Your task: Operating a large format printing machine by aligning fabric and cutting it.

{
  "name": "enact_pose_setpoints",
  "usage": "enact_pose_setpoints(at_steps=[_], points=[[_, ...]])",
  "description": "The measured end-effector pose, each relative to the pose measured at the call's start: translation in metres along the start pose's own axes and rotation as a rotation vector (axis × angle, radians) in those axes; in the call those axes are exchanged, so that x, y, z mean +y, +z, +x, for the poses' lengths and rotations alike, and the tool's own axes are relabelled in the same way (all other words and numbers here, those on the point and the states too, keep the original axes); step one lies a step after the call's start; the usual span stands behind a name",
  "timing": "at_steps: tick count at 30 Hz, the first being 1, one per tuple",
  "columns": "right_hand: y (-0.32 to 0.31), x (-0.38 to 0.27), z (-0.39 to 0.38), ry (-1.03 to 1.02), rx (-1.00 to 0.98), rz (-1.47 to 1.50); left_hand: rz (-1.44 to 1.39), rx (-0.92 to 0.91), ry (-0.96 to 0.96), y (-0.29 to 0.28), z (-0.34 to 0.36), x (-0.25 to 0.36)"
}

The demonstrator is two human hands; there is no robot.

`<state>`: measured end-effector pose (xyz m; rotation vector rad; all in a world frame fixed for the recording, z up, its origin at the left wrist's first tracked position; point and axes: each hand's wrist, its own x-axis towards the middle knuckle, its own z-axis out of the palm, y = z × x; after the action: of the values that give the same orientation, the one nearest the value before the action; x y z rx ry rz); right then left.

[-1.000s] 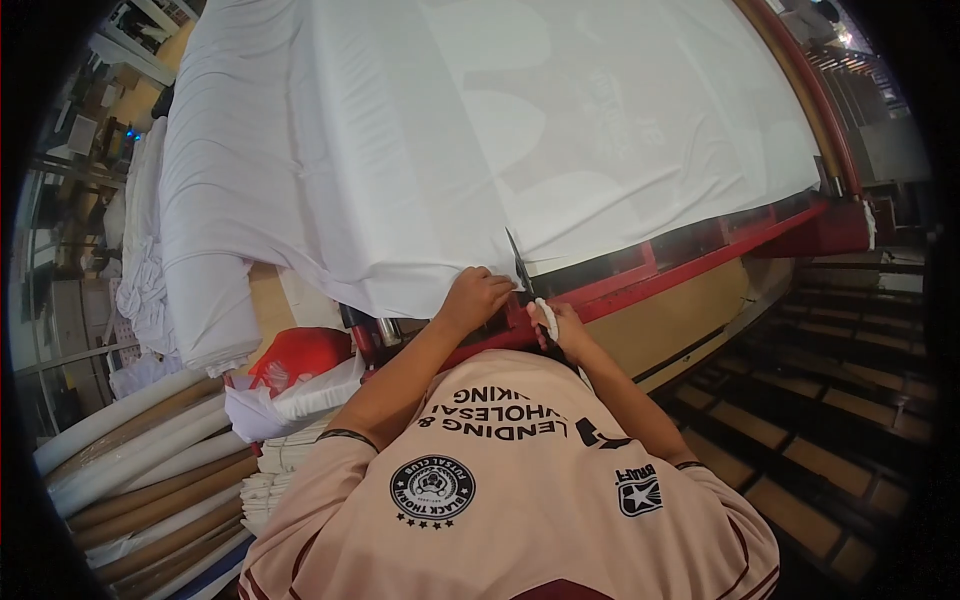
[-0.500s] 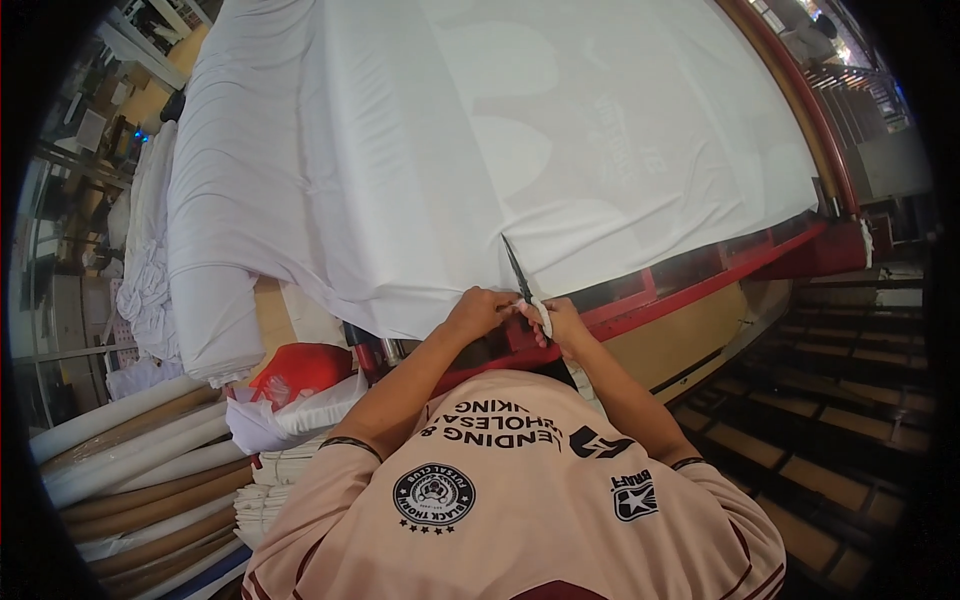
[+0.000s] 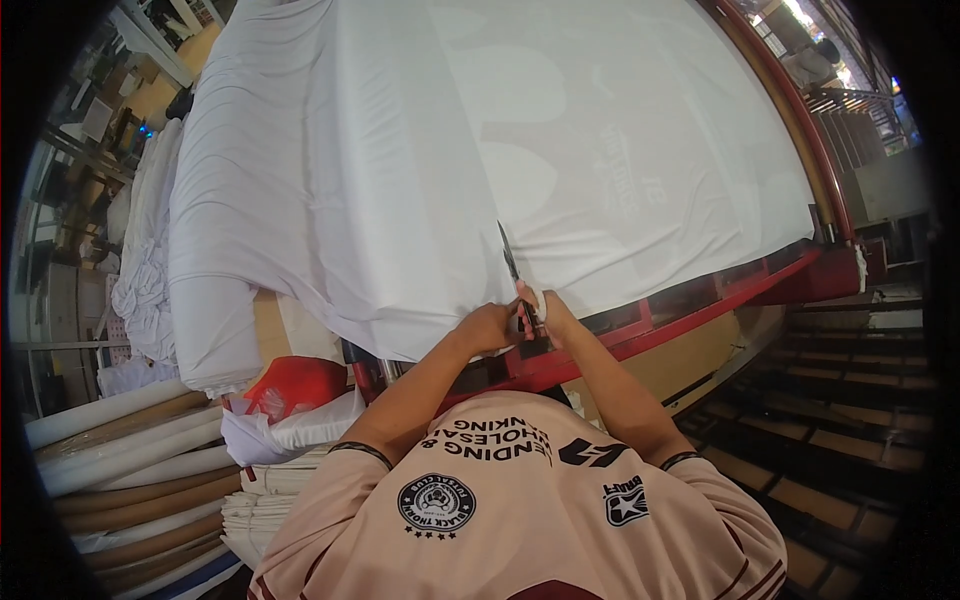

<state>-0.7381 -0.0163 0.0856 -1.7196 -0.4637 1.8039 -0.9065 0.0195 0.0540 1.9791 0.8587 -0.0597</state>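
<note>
A wide sheet of white fabric (image 3: pixel 400 230) lies in front of me, with faint pale shapes showing on its right part. My right hand (image 3: pixel 551 318) is closed round the handles of a pair of scissors (image 3: pixel 511 257). Their dark blades point away from me and reach over the fabric near its front edge. Close beside the handles, my left hand (image 3: pixel 487 328) is closed at the fabric's edge and seems to pinch it. Its fingertips are partly hidden, and the two hands nearly touch.
A red frame (image 3: pixel 640 335) runs under the fabric's front edge, and a red-brown bar (image 3: pixel 790 110) along its right side. Left of me are a red bag (image 3: pixel 300 385), long tubes (image 3: pixel 140 460) and stacked white cloth (image 3: pixel 270 510). Dark slatted racks (image 3: pixel 800 430) stand at right.
The scissors have moved a little farther over the fabric, and their blades point more directly away from me. Both hands sit slightly lower in the picture, and the whole view has shifted slightly.
</note>
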Motion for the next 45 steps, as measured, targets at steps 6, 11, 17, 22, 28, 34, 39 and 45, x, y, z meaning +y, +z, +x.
enact_pose_setpoints(at_steps=[6, 11, 17, 22, 28, 34, 39, 45], points=[[0.007, -0.018, 0.019, -0.111, 0.051, -0.199, -0.007, -0.024, -0.005, -0.002, -0.002, -0.001], [0.006, -0.038, 0.039, -0.064, -0.02, -0.083, 0.041, -0.011, 0.03, -0.003, -0.001, -0.003], [0.014, -0.055, 0.062, -0.122, 0.056, -0.246, -0.021, -0.087, 0.002, -0.009, -0.001, -0.002], [0.021, -0.083, 0.082, -0.089, -0.005, -0.092, -0.013, -0.039, 0.057, -0.007, -0.001, -0.006], [0.028, -0.103, 0.095, -0.141, 0.002, -0.22, -0.031, -0.023, 0.071, -0.006, -0.003, -0.01], [0.038, -0.133, 0.122, -0.121, -0.006, -0.12, -0.076, -0.084, 0.028, -0.014, -0.002, -0.006], [0.041, -0.147, 0.132, -0.172, 0.017, -0.255, -0.053, -0.126, 0.008, -0.014, 0.001, -0.008], [0.048, -0.174, 0.161, -0.199, 0.004, -0.228, -0.101, -0.053, 0.085, -0.006, 0.002, -0.016]])
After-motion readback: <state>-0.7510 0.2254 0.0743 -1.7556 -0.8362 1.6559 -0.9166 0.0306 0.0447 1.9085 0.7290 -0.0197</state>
